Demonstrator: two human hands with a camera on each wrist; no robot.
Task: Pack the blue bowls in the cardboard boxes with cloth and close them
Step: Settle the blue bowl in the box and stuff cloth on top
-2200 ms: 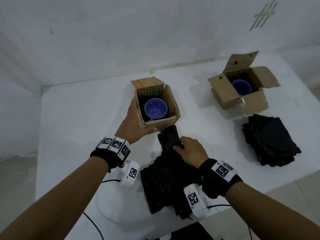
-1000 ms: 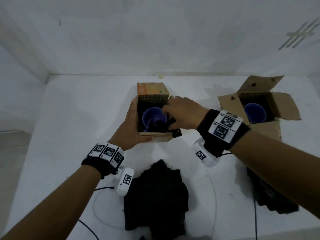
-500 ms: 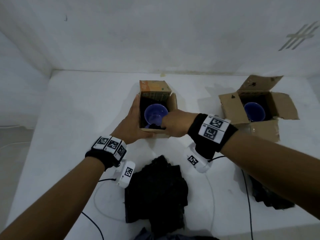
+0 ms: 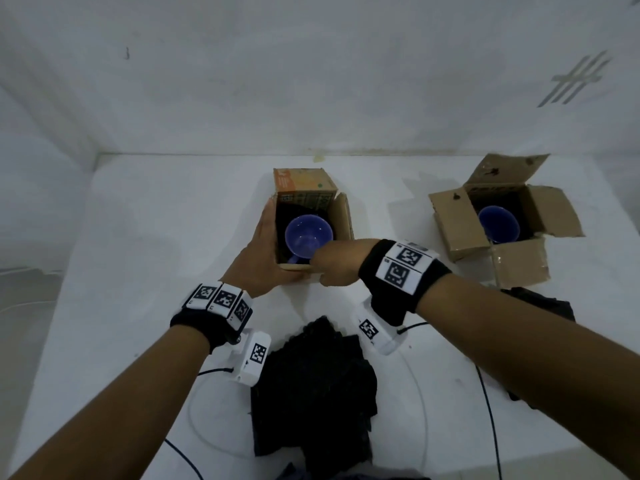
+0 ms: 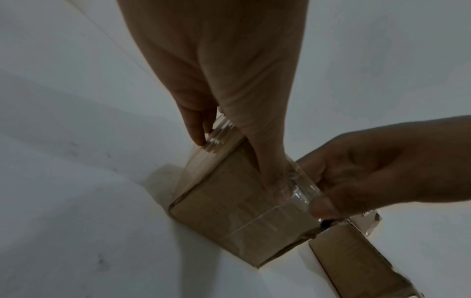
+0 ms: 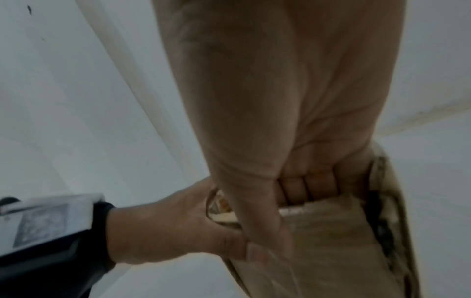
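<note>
The near cardboard box (image 4: pixel 341 216) stands open at the table's middle with a blue bowl (image 4: pixel 308 233) inside and black cloth (image 4: pixel 282 216) around it. My left hand (image 4: pixel 266 251) holds the box's front left corner, fingers (image 5: pixel 196 133) along the left wall and thumb on the front wall. My right hand (image 4: pixel 327 266) grips the front flap (image 6: pixel 326 225) at the front right corner, fingers (image 6: pixel 308 187) curled over its edge. A second open cardboard box (image 4: pixel 457 230) at the right holds another blue bowl (image 4: pixel 498 223).
A pile of black cloths (image 4: pixel 311 393) lies just in front of the near box, between my forearms. Another black pile (image 4: pixel 547 306) lies in front of the right box, partly under my right arm. White walls close the table's back and left.
My right hand took a black cloth from the near pile, pushed it into the box beside the bowl, then drew back to grip the front flap. My left hand has stayed on the box.
</note>
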